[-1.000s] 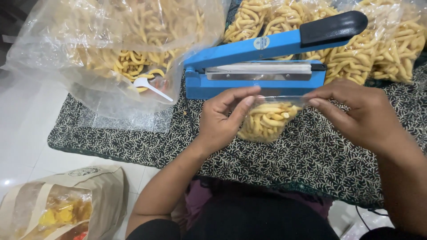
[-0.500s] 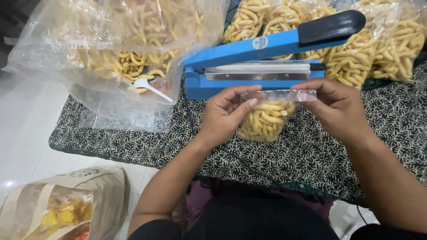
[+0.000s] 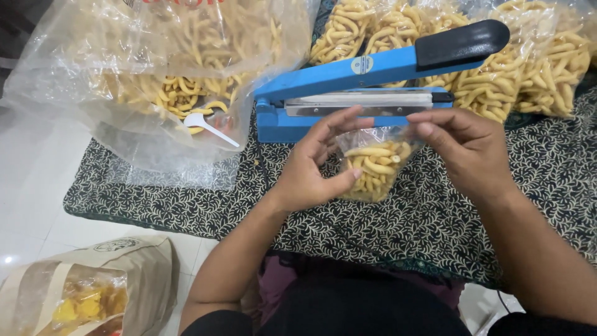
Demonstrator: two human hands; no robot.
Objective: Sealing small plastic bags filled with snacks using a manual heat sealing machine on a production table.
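Note:
A small clear plastic bag of yellow stick snacks [image 3: 373, 167] is held up between both hands just in front of a blue impulse heat sealer [image 3: 348, 99] with a raised black-handled arm. My left hand [image 3: 314, 165] grips the bag's left side and top edge. My right hand [image 3: 463, 146] pinches its top right corner. The bag's open top lies close to the sealer's metal strip.
A big clear sack of loose stick snacks [image 3: 161, 74] with a white plastic spoon [image 3: 208, 126] lies at the left. Several filled snack bags [image 3: 516, 68] are piled behind the sealer. A black-and-white patterned cloth [image 3: 435, 224] covers the floor. A brown paper pouch [image 3: 87, 292] lies bottom left.
My right hand has drawn in from the right onto the bag's top corner. The bag's top has been pulled flatter and nearer the sealer.

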